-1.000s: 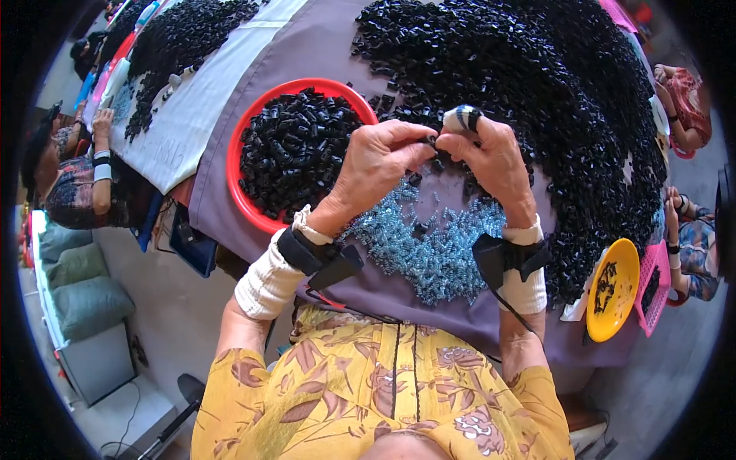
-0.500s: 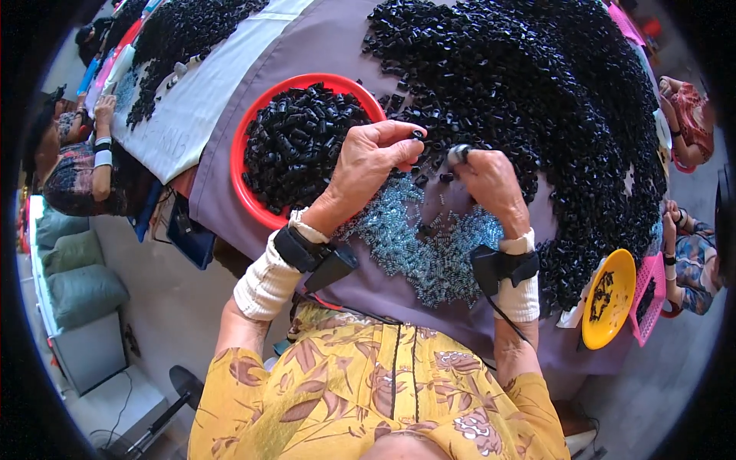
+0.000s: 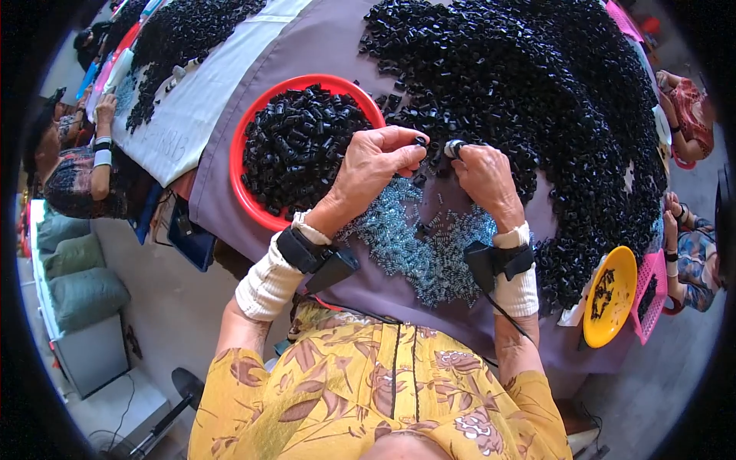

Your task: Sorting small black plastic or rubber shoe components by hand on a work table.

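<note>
Head view: the left hand (image 3: pixel 376 162) has a small black part (image 3: pixel 420 141) pinched between thumb and forefinger, held above the desk (image 3: pixel 326 46) between the red bowl (image 3: pixel 237 157) and the black heap (image 3: pixel 506 77). The right hand (image 3: pixel 487 178) is just beside it, its fingers curled in and a pale wrap with a dark band (image 3: pixel 454 147) at one tip; whether those fingers are clamped on anything I cannot tell. From that wrapped tip the part lies directly to the left, at about the same height in the picture, with a narrow gap between. The left hand is nearer, being on it. The part's long axis is too small and too covered to read. Pale blue pieces (image 3: pixel 402 238) lie spread below both hands, toward the body, with the red bowl beside the left hand
</note>
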`<state>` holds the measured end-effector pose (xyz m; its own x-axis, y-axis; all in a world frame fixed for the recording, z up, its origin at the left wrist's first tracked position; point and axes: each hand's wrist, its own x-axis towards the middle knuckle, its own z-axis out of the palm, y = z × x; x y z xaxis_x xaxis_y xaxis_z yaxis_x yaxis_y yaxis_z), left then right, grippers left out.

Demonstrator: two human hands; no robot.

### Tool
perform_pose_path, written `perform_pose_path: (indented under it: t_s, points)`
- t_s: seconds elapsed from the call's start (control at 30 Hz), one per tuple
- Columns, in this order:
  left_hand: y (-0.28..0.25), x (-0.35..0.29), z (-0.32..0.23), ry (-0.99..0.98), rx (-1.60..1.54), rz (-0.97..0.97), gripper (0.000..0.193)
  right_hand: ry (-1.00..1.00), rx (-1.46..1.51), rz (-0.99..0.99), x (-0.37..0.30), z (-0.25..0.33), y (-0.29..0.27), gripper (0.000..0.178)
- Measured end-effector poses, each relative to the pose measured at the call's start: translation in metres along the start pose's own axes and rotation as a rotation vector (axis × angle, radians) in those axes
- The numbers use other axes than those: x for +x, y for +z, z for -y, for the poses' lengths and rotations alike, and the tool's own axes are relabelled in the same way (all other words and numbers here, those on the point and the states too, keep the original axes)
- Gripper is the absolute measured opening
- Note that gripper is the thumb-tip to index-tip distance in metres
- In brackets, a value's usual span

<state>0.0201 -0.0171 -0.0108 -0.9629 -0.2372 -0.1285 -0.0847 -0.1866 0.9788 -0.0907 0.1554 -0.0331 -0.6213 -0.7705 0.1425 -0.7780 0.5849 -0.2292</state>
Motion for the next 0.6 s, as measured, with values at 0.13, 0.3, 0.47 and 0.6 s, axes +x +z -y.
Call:
perform_pose_path:
  t_s: [0.13, 0.3, 0.47, 0.6]
  points:
    - [0.000, 0.000, 0.003, -0.001, -0.015, 0.000, 0.023, -0.021, 0.019, -0.001, -0.005, -0.002, -0.004, 0.009]
    - [0.005, 0.000, 0.005, -0.014, 0.014, 0.032, 0.023, -0.127, 0.021, -0.018, -0.004, 0.002, -0.002, 0.011]
    - [0.004, 0.001, 0.006, -0.030, -0.021, 0.020, 0.022, -0.111, -0.034, 0.006, -0.007, -0.004, 0.008, 0.011]
    - [0.006, 0.002, 0.010, -0.036, -0.016, 0.041, 0.022, -0.072, -0.098, 0.052, -0.006, -0.003, 0.009, 0.012]
